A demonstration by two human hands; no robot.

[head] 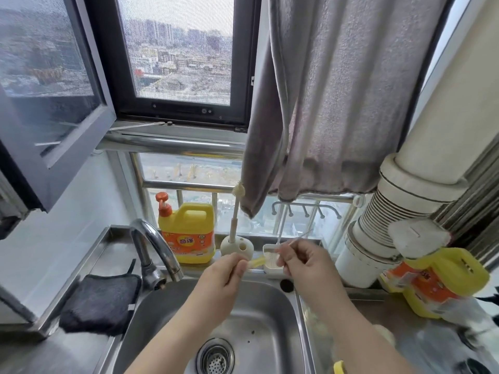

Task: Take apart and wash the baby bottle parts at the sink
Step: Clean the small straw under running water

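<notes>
Above the steel sink (167, 314), my left hand (224, 273) pinches a small yellowish translucent straw part (256, 263) of the baby bottle. My right hand (302, 263) pinches a thin clear straw brush (294, 242) whose end points toward that part. Both hands are held close together at the sink's back rim. Behind them a cream bottle brush (236, 211) stands upright in its round holder (237, 248). A small white tray (270, 261) sits just behind my right hand.
The curved tap (156, 244) rises at the sink's back left. A yellow dish soap jug (189, 233) stands on the sill. A black cloth (100, 303) lies left of the sink. A second yellow jug (434, 282) lies tilted at right, beside a white duct (378, 233). A grey towel (337, 103) hangs above.
</notes>
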